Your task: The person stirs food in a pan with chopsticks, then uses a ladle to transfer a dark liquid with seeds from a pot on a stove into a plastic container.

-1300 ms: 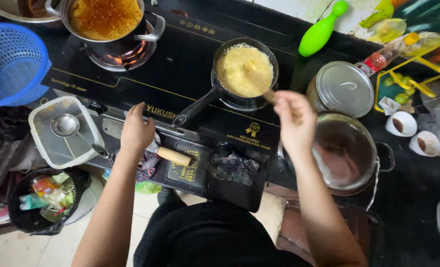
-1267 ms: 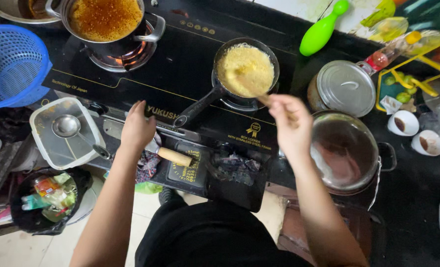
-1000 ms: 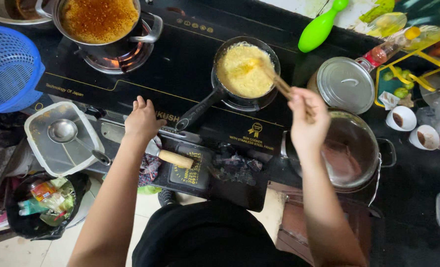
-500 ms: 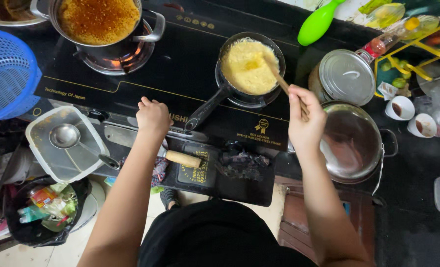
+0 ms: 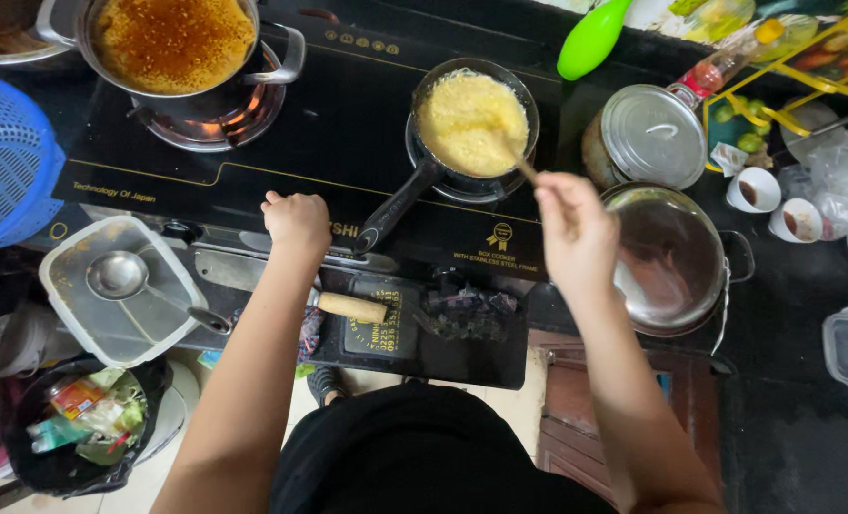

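A small black saucepan point(image 5: 530, 105) full of yellow grainy food point(image 5: 467, 119) sits on the right burner of a black stove top point(image 5: 348, 124). My right hand point(image 5: 576, 224) is shut on wooden chopsticks point(image 5: 525, 169) whose tips dip into the yellow food. My left hand point(image 5: 297, 221) rests as a loose fist on the stove's front edge, just left of the saucepan's black handle point(image 5: 397, 205), touching neither it nor the wooden-handled tool point(image 5: 348, 306) below.
A steel pot of brown-orange liquid point(image 5: 171, 43) stands over a lit flame at the back left. An empty steel pot point(image 5: 671, 257) and a lidded steel container point(image 5: 650, 135) stand right. A blue basket point(image 5: 5, 157), a tray with a ladle point(image 5: 119, 286), a bin point(image 5: 71, 424), small cups point(image 5: 752, 188).
My right hand has kept moving the chopsticks about in the yellow food. My left hand slid slightly right along the stove edge as the view shifted.
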